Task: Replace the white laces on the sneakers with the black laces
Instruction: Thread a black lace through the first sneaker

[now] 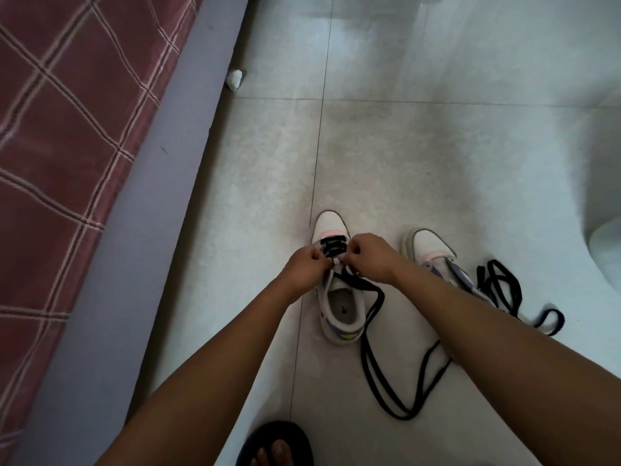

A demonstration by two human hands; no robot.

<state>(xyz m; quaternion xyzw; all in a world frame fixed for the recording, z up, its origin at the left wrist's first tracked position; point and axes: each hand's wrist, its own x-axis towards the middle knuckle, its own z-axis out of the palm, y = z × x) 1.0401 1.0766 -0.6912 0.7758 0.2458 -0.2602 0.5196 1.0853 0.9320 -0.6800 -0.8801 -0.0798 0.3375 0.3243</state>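
A white sneaker (339, 307) stands on the tiled floor, toe pointing away from me. A black lace (373, 348) crosses its lower eyelets in three rows, and its long loose ends trail over the floor toward me. My left hand (304, 267) pinches the sneaker's left eyelet edge. My right hand (371, 255) pinches the lace at the right eyelet edge. A second white sneaker (428, 247) stands to the right, partly hidden behind my right forearm. Beside it lies another black lace (500, 290) in a loose tangle.
A bed with a red checked cover (60, 146) and a grey side rail (141, 230) runs along the left. A small white crumpled wad (234, 80) lies by the rail. My foot in a dark sandal (275, 445) shows at the bottom. A white rounded object (605, 250) sits at the right edge.
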